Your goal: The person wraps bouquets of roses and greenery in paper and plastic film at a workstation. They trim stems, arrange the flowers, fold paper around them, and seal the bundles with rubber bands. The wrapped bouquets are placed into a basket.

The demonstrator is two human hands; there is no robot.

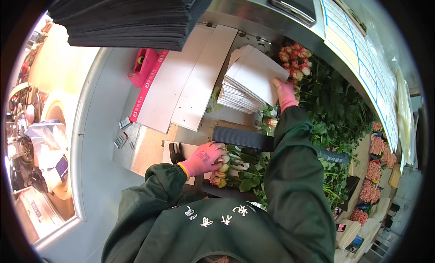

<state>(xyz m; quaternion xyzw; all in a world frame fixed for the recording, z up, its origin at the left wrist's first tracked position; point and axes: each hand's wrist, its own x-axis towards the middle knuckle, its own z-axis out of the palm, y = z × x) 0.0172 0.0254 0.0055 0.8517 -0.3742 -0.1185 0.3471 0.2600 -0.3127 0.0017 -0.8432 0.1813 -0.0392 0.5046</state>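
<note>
My left hand (205, 158), in a pink work glove, is closed around the heads of pale pink-edged roses (219, 176) that lie sideways, their leafy stems pointing right. Just left of it a black stapler (176, 152) rests on white card. My right hand (286, 93), gloved alike, grips the right edge of the top white sheet (256, 71) on a stack of white cardboard sheets (238, 96); its thumb is over the sheet and the other fingers are partly hidden. Between my hands lies a dark corrugated strip (243, 138). More red-and-white roses (295, 60) lie beyond my right hand.
Long white boards (202, 79) lie beside a pink printed strip (149, 84) and a pink tape dispenser (144, 67). Staples (120, 139) sit at the left. A dark stack of sheets (132, 18) overhangs the top. Leafy stems (336, 89) fill the right, with bunched pink flowers (372, 171) beyond.
</note>
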